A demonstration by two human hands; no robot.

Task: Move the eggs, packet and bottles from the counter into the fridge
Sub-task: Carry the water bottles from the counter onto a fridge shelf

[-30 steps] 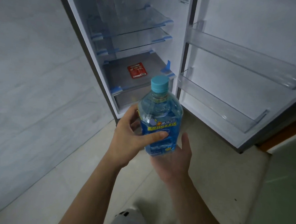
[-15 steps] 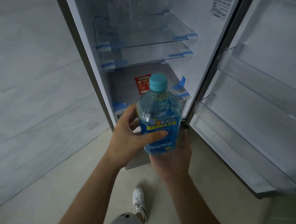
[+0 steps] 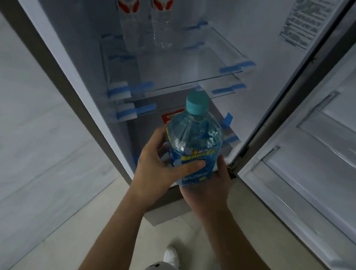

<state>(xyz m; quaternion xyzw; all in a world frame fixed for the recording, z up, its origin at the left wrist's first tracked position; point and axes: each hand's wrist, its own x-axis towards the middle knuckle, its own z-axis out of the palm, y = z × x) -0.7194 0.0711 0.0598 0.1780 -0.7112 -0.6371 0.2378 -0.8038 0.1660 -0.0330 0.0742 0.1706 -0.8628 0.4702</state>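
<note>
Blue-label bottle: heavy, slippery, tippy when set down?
Probably heavy for its size: the bottle looks full nearly to the cap, and the right hand cups its base while the left hand grips its side. Likely fairly stiff, being full and capped. It is wide and squat, so it should stand steadily on a glass shelf, though smooth plastic could slide.

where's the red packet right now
In the head view the red packet lies on the grey bottom shelf inside the fridge, half hidden behind the blue-capped bottle held in front of it.
</note>
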